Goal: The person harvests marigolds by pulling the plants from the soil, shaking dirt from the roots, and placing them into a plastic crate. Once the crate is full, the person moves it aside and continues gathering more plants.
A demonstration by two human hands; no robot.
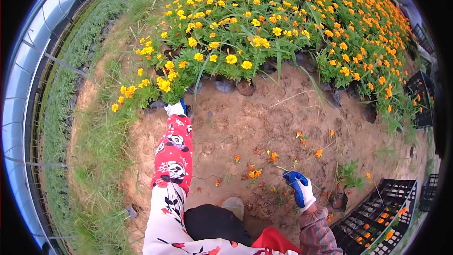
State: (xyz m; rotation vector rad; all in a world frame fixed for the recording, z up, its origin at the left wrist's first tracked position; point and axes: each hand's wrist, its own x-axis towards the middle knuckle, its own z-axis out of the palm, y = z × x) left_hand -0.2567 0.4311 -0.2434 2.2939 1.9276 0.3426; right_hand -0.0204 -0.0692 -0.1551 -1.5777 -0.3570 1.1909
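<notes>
My left hand (pixel 176 108), in a white and blue glove, reaches to the edge of the marigolds, at a potted plant with yellow flowers (pixel 163 84). Its fingers are mostly hidden by the glove's back and the foliage. Nearer my body, my right hand (pixel 300 189), in a blue and white glove, is held low over the soil with its fingers curled together. A thin stem (pixel 279 167) sticks out from its fingertips toward the left. Loose orange blooms (pixel 255 173) lie on the soil left of it.
Black crates (pixel 377 217) holding some orange flowers stand at the lower right; another crate (pixel 419 98) is further up. Dense marigolds (pixel 292 14) in dark pots spread ahead. Grass (pixel 101 160) and a metal-framed greenhouse side (pixel 19 127) lie left. My shoe (pixel 234 206) is below.
</notes>
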